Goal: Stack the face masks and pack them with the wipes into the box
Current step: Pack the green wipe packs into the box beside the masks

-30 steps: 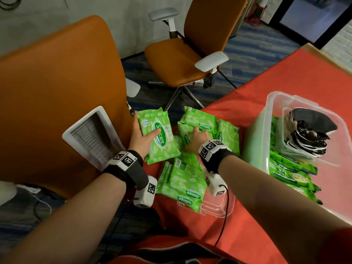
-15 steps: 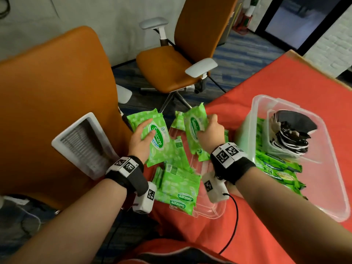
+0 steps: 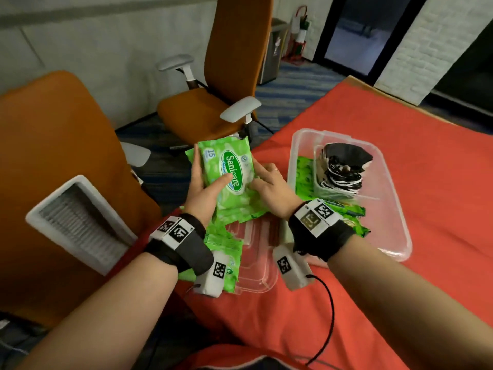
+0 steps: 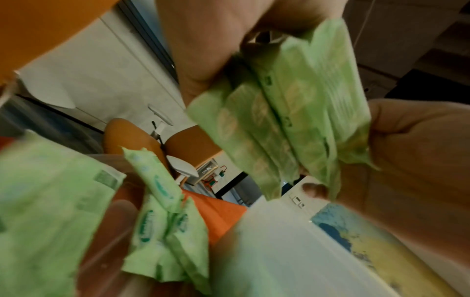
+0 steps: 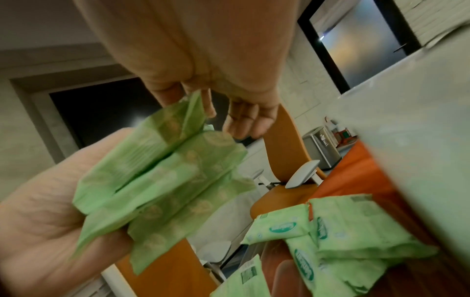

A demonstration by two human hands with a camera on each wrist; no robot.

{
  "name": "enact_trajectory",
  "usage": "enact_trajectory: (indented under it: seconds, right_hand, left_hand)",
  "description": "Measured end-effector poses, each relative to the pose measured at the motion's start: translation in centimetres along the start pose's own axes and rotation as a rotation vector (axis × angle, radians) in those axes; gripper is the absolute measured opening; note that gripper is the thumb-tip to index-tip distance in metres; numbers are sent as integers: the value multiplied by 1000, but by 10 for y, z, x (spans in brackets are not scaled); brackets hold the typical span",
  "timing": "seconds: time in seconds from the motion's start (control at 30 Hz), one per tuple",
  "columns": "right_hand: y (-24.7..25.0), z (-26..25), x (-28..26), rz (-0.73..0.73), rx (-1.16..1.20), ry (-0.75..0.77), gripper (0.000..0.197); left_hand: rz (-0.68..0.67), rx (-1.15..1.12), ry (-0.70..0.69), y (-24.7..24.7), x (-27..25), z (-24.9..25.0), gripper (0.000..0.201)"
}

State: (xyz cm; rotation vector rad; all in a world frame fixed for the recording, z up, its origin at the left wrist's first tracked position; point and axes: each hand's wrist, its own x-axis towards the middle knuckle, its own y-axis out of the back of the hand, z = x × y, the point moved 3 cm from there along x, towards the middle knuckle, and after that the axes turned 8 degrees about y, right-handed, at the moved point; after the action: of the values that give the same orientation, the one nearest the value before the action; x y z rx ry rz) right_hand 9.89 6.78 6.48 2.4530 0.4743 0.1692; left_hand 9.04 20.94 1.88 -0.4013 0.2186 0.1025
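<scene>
Gathering wipe packs (image 3: 226, 166) into one bundle, my left hand (image 3: 202, 193) and right hand (image 3: 269, 190) both clamp it; next it goes into the box (image 3: 394, 209) beside the masks (image 3: 344, 169).

Room's tight on the left; the orange chair back (image 3: 53, 161) with its white armrest (image 3: 80, 222) sits right against the table corner, so nothing gets through there; a second orange chair (image 3: 213, 102) stands further off behind the wipes. Loose wipe packs (image 3: 226, 241) and a clear lid (image 3: 256, 257) clutter the near corner under both wrists; the clear box (image 3: 394, 209) is open on top, but its far end is filled by the black masks (image 3: 344, 166) and green packs line its near wall; the red tablecloth (image 3: 426, 156) beyond and to the right lies bare.
</scene>
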Motion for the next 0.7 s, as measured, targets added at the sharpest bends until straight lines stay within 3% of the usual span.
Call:
enact_trajectory:
  seconds: [0.17,0.27,0.33,0.43,0.5,0.7]
  right_hand:
    - [41,4,-49,-20,518,-59,68]
    - [75,18,-85,17,559,-33,86]
    - [97,32,-110,23,569,-32,79]
    - [134,53,-151,78,530,-49,68]
    - [159,68,-181,116,469,-59,60]
    - [216,127,-272,198,-11,-263,65]
  left_hand:
    - [-56,65,-73,-56,-28,-7,106]
    - [-160,126,-182,-99,-50,-9,115]
    - [-238,205,-249,-131,-67,-14,118]
    - [-359,282,-332,-175,-86,-33,124]
    - [-425,298,-308,-197,-92,-49,125]
    - [-667,461,-189,-253,-109,-99,84]
